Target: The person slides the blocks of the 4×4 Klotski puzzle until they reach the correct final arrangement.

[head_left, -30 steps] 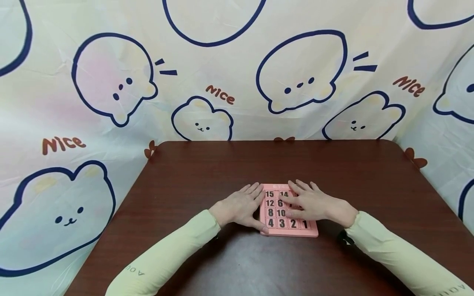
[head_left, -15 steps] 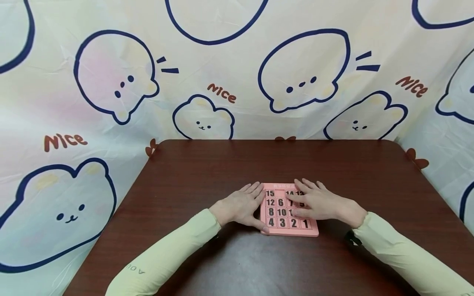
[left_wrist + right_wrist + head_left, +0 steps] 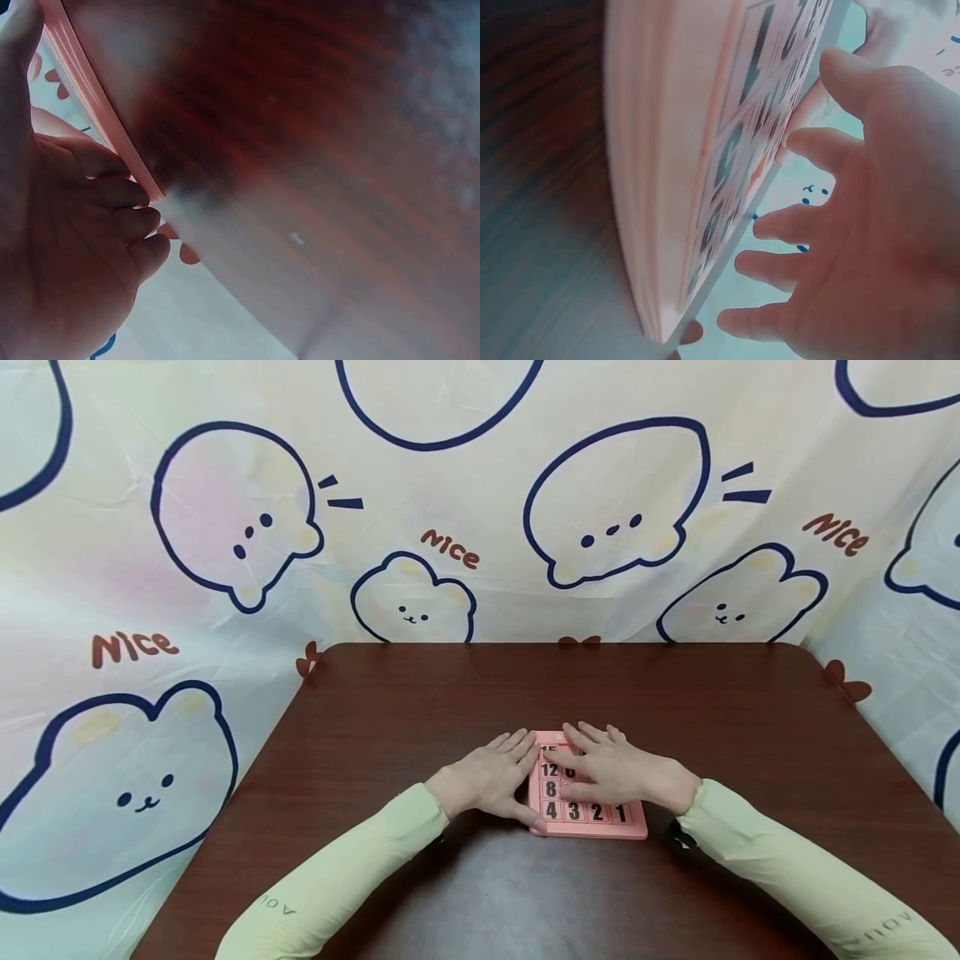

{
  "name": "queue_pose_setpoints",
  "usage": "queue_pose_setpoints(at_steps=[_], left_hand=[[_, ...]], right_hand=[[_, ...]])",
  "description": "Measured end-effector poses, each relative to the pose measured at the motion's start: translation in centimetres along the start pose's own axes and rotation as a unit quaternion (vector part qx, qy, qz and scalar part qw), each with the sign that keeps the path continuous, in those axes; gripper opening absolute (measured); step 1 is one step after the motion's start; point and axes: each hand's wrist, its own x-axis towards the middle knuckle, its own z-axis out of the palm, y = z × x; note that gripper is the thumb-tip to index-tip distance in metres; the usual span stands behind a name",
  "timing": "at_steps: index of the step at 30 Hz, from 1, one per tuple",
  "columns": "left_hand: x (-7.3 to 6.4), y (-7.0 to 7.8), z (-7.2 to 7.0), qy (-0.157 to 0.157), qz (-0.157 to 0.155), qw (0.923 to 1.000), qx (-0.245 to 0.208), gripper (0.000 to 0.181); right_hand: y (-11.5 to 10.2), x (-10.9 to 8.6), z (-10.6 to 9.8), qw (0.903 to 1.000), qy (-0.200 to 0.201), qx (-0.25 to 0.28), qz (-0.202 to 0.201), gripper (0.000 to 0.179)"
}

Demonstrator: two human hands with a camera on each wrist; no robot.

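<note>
A pink number sliding puzzle lies flat on the table, its bottom row reading 4, 3, 2, 1. Along its left side rests my left hand, fingers straight and thumb at the near left corner. In the left wrist view, its fingertips touch the puzzle's pink edge. Spread over the upper tiles is my right hand, hiding most of the upper rows. One of its fingers reaches the 15 tile; contact is hard to tell. The right wrist view shows its fingers spread beside the puzzle's face.
The puzzle sits on a dark brown wooden table with rounded far corners. Behind it hangs a pale cloth printed with cartoon bears. A black band shows under the right sleeve.
The 14 tile slid right, leaving a gap beside 15. My right hand first went right, then back left over the 15 tile. The left hand kept its place.
</note>
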Motion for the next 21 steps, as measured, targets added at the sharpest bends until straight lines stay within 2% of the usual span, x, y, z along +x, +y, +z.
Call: queue_pose_setpoints(at_steps=[8, 21], left_hand=[[0.1, 0.2, 0.0, -0.001, 0.002, 1.0000, -0.002, 0.122], [0.0, -0.1, 0.1, 0.007, 0.004, 1.0000, 0.001, 0.122]], right_hand=[[-0.4, 0.2, -0.1, 0.9999, -0.010, -0.009, 0.007, 0.065], [1.0, -0.5, 0.0, 0.9998, -0.007, -0.002, 0.019, 0.057]])
